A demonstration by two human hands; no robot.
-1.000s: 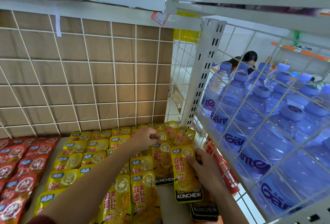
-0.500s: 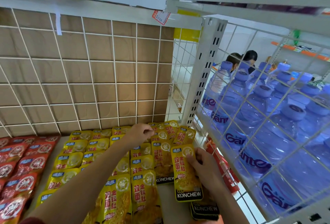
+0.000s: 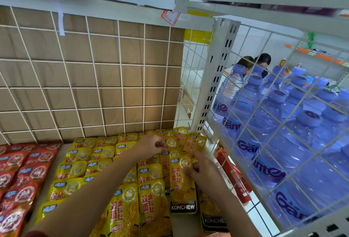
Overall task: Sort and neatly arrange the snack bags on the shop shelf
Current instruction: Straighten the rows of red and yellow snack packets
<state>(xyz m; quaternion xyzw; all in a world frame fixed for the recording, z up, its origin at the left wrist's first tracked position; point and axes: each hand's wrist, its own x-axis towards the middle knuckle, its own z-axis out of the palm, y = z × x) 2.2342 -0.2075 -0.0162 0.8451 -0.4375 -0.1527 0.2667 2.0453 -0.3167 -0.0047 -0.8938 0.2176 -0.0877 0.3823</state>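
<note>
Shelf (image 3: pixel 181 223) backed by wire grid (image 3: pixel 98 85); water bottles (image 3: pixel 273 142) caged at right. Yellow bags (image 3: pixel 79 170) in overlapping rows mid-shelf, red bags (image 3: pixel 17 176) at left. Right hand (image 3: pixel 200 168) pinching top bag (image 3: pixel 181 189) on right-hand column. Left hand (image 3: pixel 151 145) over back row, fingers curled; cannot tell whether gripping anything

White wire grid (image 3: pixel 121 64) over brown panelling (image 3: pixel 107 76), slotted white upright (image 3: pixel 217 78), caged water bottles (image 3: pixel 264 119) alongside.
</note>
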